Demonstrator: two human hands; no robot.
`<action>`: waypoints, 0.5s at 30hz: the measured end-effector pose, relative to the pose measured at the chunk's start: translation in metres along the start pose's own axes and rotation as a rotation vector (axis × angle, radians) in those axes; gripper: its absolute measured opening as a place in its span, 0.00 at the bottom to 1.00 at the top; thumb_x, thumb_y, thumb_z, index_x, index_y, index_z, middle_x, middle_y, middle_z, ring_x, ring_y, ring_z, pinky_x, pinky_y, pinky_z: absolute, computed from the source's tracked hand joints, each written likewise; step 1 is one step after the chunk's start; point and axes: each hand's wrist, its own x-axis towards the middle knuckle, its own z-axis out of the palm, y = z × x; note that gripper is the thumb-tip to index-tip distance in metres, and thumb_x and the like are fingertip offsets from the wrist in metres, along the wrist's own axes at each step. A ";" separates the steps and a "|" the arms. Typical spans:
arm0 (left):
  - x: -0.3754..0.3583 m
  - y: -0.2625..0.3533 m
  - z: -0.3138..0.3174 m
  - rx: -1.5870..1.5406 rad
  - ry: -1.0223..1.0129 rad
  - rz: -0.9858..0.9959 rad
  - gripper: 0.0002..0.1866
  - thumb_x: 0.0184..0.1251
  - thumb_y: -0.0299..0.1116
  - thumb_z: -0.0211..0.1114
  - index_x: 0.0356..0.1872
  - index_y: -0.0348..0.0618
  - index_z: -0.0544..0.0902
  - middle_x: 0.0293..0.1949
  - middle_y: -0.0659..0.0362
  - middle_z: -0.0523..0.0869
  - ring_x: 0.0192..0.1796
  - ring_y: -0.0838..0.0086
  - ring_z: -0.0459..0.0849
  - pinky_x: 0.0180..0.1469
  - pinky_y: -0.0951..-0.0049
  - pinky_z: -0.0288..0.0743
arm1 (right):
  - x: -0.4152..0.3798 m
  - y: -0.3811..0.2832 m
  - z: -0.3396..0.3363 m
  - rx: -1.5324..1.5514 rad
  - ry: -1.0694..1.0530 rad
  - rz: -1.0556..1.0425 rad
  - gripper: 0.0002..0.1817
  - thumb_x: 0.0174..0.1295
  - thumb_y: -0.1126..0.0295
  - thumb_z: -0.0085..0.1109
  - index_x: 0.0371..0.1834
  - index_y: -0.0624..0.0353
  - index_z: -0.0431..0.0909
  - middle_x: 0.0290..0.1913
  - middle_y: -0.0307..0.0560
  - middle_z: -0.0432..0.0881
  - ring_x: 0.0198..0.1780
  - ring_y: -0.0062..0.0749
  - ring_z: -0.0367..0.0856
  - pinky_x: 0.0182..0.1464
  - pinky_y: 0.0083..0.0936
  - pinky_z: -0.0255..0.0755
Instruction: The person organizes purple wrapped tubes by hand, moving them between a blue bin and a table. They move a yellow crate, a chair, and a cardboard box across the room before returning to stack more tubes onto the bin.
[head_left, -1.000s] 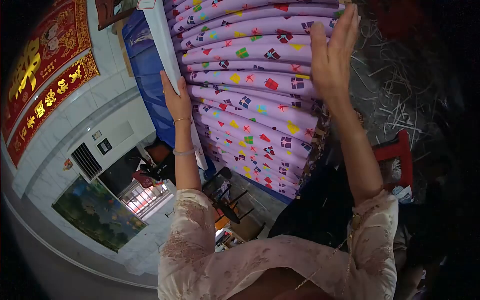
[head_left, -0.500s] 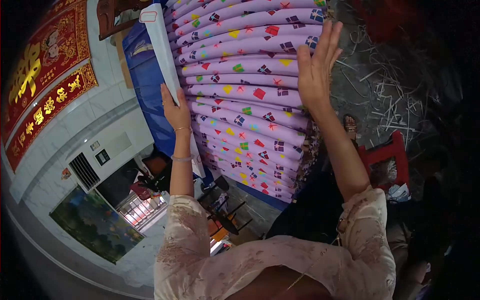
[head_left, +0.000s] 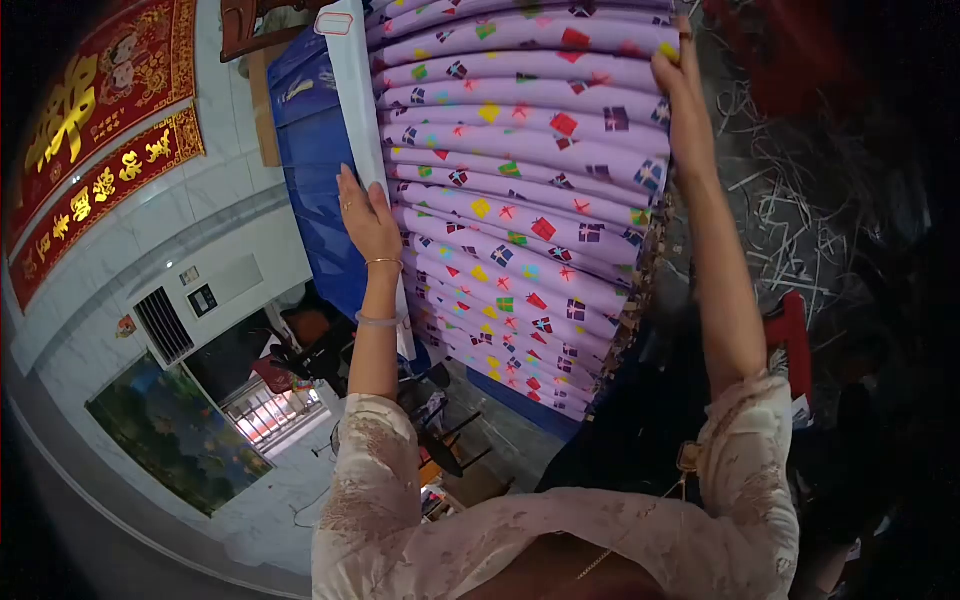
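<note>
A thick stack of purple folded sheets (head_left: 510, 190) printed with small gift boxes fills the middle of the view, its folds running across. Along its left side stands a long white strip (head_left: 352, 90) with a red-outlined label near the top. My left hand (head_left: 370, 222) lies against this strip, fingers stretched out and thumb apart, a ring and bracelets showing. At the stack's right edge, my right hand (head_left: 692, 120) rests with its thumb toward the printed face and its fingers extended along the side. Both hands press the stack from opposite sides.
Blue sheeting (head_left: 315, 170) lies beyond the white strip. White scraps (head_left: 790, 225) litter the floor at right, near a red stool (head_left: 792, 340). Chairs and dark furniture (head_left: 440, 430) stand at lower left, and a red banner (head_left: 105, 190) hangs on the wall.
My right hand has moved from resting open above the stack's right edge to lying along its side, slightly higher. The stack and white strip have shifted right in view; my left hand stays at the strip.
</note>
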 end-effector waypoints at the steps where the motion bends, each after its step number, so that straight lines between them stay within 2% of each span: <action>1: 0.001 -0.001 0.001 0.001 -0.011 0.002 0.27 0.66 0.41 0.46 0.60 0.31 0.60 0.59 0.45 0.65 0.63 0.53 0.61 0.63 0.63 0.52 | -0.001 0.005 0.002 -0.017 -0.017 -0.008 0.31 0.63 0.60 0.41 0.67 0.59 0.47 0.67 0.48 0.49 0.65 0.31 0.49 0.64 0.23 0.42; 5: 0.002 0.004 -0.002 0.022 -0.021 0.002 0.26 0.67 0.40 0.44 0.60 0.31 0.59 0.60 0.45 0.63 0.64 0.54 0.59 0.63 0.63 0.50 | 0.029 0.027 0.000 -0.121 0.031 -0.047 0.34 0.63 0.56 0.39 0.66 0.62 0.43 0.68 0.53 0.44 0.67 0.37 0.42 0.65 0.27 0.38; 10: 0.001 0.002 0.002 -0.030 -0.039 -0.058 0.26 0.68 0.40 0.43 0.60 0.31 0.60 0.60 0.45 0.64 0.64 0.54 0.59 0.64 0.63 0.50 | 0.005 0.046 -0.003 -0.195 0.050 0.068 0.38 0.63 0.50 0.37 0.66 0.67 0.38 0.68 0.59 0.38 0.69 0.45 0.34 0.67 0.31 0.33; 11: -0.001 0.001 0.000 -0.028 -0.064 -0.077 0.25 0.68 0.40 0.43 0.60 0.31 0.60 0.60 0.45 0.64 0.64 0.54 0.59 0.63 0.63 0.51 | 0.014 0.049 -0.008 -0.254 0.091 0.036 0.39 0.63 0.49 0.37 0.66 0.67 0.37 0.68 0.61 0.36 0.70 0.47 0.32 0.67 0.32 0.31; 13: -0.003 -0.001 0.001 -0.028 -0.063 -0.066 0.25 0.68 0.40 0.43 0.60 0.31 0.59 0.60 0.45 0.64 0.64 0.54 0.59 0.63 0.63 0.50 | 0.043 0.028 -0.026 -0.230 0.212 -0.291 0.38 0.63 0.48 0.35 0.66 0.66 0.41 0.67 0.62 0.42 0.69 0.50 0.37 0.67 0.33 0.35; 15: -0.002 0.001 0.001 0.001 -0.075 -0.065 0.25 0.68 0.39 0.43 0.60 0.32 0.59 0.59 0.44 0.65 0.64 0.54 0.59 0.64 0.64 0.50 | 0.083 0.007 -0.034 -0.241 0.199 -0.450 0.37 0.63 0.48 0.34 0.66 0.66 0.41 0.67 0.61 0.42 0.69 0.49 0.37 0.67 0.32 0.34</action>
